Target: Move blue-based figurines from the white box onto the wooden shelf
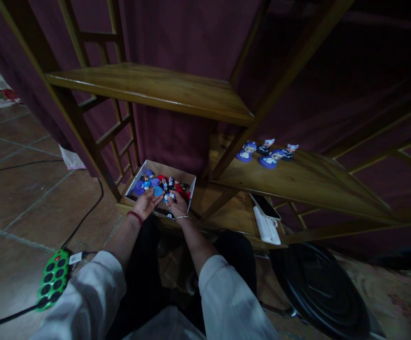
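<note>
A shallow white cardboard box (139, 175) on the low shelf holds several small figurines in purple, blue, red and black. My left hand (146, 204), with a red bead bracelet at its wrist, reaches over the box's near side. Its fingers grip a blue round base (157, 191); whether a figurine is attached is unclear. Beside it, my right hand (178, 205) pinches a small blue-and-white figurine (169, 197) above the box. A thin bracelet circles that wrist. My fingers partly cover both pieces.
Several figurines (269, 159) stand on the wooden shelf (311, 182) to the right. Below lie a dark-screened phone (267, 206) and a white object (266, 226). An upper shelf (148, 87) overhangs the box. A green power strip (54, 278) and a black round stool (320, 288) flank me.
</note>
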The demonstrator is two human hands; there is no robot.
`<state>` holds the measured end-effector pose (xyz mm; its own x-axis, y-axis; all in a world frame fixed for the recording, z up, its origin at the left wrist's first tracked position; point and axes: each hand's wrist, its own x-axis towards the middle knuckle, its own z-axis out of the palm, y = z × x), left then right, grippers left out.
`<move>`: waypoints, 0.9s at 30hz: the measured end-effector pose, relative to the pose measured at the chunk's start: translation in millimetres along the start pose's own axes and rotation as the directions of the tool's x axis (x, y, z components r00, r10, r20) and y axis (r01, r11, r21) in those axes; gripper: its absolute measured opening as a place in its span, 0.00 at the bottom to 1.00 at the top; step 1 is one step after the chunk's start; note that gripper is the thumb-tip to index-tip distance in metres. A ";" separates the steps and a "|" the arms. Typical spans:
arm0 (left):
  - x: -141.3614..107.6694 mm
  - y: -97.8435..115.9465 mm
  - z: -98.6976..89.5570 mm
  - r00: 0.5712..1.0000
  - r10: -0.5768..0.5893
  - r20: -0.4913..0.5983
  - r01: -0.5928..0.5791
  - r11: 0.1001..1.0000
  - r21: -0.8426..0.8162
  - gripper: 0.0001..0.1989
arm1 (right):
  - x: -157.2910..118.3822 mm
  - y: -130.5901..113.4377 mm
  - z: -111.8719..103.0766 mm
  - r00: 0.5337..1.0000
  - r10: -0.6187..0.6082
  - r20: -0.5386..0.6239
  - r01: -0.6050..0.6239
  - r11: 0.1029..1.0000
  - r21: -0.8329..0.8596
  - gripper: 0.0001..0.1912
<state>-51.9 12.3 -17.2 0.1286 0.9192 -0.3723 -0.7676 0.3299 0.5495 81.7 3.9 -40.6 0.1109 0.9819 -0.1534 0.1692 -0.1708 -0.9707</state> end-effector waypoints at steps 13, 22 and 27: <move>-4.4 -5.3 4.4 0.994 -0.018 0.107 0.002 0.989 0.147 0.14 | -5.0 -12.7 -5.7 0.997 0.072 -0.004 -0.068 0.953 0.297 0.20; -3.5 -6.8 9.2 0.993 -0.026 0.113 0.014 0.994 0.106 0.13 | 0.3 -9.9 -3.6 0.993 0.102 -0.067 -0.054 0.860 0.508 0.22; -7.3 -6.4 10.9 0.993 -0.031 0.117 0.019 0.995 0.100 0.13 | -6.1 -15.7 -9.3 0.991 0.096 -0.091 -0.028 0.825 0.565 0.25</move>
<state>-41.1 5.9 -9.9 0.2249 0.9273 -0.2991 -0.6981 0.3675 0.6145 87.5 -0.1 -22.7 0.2158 0.9493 -0.2285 -0.4168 -0.1220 -0.9008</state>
